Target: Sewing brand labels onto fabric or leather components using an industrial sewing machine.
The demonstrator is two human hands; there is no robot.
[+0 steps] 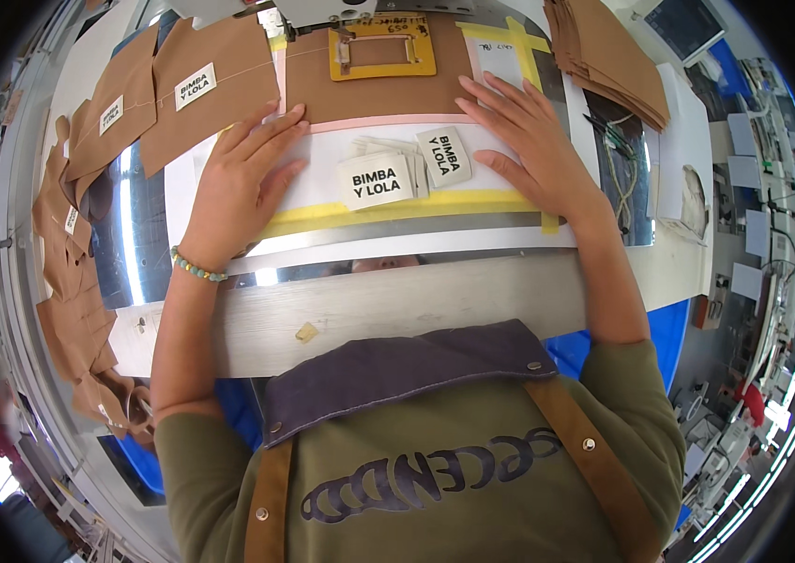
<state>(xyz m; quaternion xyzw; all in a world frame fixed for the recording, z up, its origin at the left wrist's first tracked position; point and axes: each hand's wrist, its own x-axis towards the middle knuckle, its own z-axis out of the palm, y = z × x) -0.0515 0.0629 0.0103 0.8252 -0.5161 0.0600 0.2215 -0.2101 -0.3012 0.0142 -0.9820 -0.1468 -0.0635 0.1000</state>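
A brown flat panel [311,89] lies under the sewing machine head [308,14], its near edge along a pink strip. My left hand [245,183] lies flat by the panel's left corner, fingers stretched toward it. My right hand [529,145] is spread at the right corner, fingertips touching or just over the panel's edge. Neither hand holds anything. A yellow frame-shaped template [424,61] sits on the panel beneath the machine. Between my hands, a small pile of white printed labels [376,183] rests on white paper, with one label [444,158] turned askew beside it.
To the left, brown panels [214,98] with labels on them overlap and trail over the table's side [78,310]. A stack of brown panels [608,56] lies at the back right. Near it are scissors or snips [608,136] and a cord. A screen [683,28] stands beyond.
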